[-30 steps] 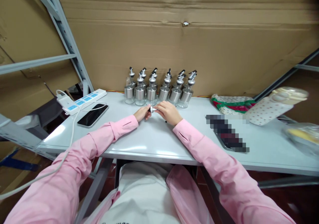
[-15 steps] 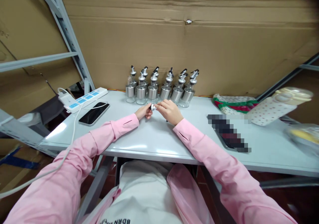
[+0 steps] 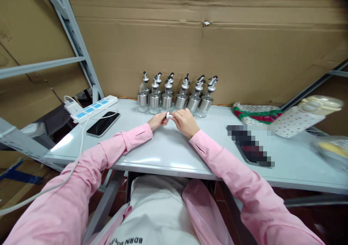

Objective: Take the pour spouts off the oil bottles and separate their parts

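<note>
A small silver-white pourer spout (image 3: 169, 116) is held between my two hands above the table, level with the front of the bottles. My left hand (image 3: 158, 121) is closed around its dark end, which the fingers mostly hide. My right hand (image 3: 186, 122) pinches its pale tip with thumb and fingers. Just behind stand two rows of glass oil bottles with steel sleeves (image 3: 181, 100), most topped by silver pourers with black flip lids. The front-left bottle (image 3: 142, 99) has a bare glass neck.
On the left of the table (image 3: 168, 147) lie a phone (image 3: 103, 123) and a white power strip (image 3: 94, 109), whose cable crosses my left sleeve. To the right are a partly pixelated dark flat object (image 3: 250, 147), a patterned pouch (image 3: 255, 113) and a dotted white object (image 3: 295, 121). Cardboard (image 3: 203, 56) stands behind.
The pourer spout has turned slightly in my fingers; its dark end, visible before, is now mostly covered. Both hands stay in nearly the same place.
</note>
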Demonstrator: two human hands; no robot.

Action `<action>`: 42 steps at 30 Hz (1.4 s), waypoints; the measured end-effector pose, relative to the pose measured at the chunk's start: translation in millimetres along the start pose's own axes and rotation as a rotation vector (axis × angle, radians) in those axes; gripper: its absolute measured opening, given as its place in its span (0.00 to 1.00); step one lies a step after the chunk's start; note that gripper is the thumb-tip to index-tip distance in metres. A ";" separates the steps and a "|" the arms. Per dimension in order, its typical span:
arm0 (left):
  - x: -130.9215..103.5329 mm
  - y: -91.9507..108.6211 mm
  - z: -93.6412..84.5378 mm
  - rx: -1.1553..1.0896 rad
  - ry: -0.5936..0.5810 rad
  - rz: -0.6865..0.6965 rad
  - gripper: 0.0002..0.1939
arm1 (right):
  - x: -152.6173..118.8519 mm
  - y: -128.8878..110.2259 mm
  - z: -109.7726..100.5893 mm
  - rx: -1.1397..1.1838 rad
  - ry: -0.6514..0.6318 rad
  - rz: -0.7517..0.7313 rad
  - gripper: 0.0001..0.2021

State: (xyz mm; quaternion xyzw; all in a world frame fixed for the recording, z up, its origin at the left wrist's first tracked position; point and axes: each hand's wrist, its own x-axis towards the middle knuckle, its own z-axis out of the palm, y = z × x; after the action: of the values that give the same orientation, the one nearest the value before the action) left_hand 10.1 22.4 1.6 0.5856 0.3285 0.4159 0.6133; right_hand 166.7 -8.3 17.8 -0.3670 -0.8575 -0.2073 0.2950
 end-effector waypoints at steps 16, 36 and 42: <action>-11.3 24.3 -18.6 0.794 -0.053 0.463 0.14 | 16.2 -11.7 -14.2 1.634 -0.252 1.072 0.19; -2.4 32.0 -91.1 1.070 0.163 0.493 0.15 | 3.8 15.0 -15.9 0.268 0.212 0.222 0.15; -11.2 1.2 -67.7 1.444 -0.083 0.403 0.12 | 1.2 14.8 -7.3 0.313 0.199 0.238 0.17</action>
State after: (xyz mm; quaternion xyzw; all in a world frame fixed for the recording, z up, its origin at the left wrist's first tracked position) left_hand -55.2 42.5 -4.8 0.9064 0.3827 0.1789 0.0002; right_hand 179.7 -2.3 26.0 -0.3933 -0.7965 -0.0705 0.4538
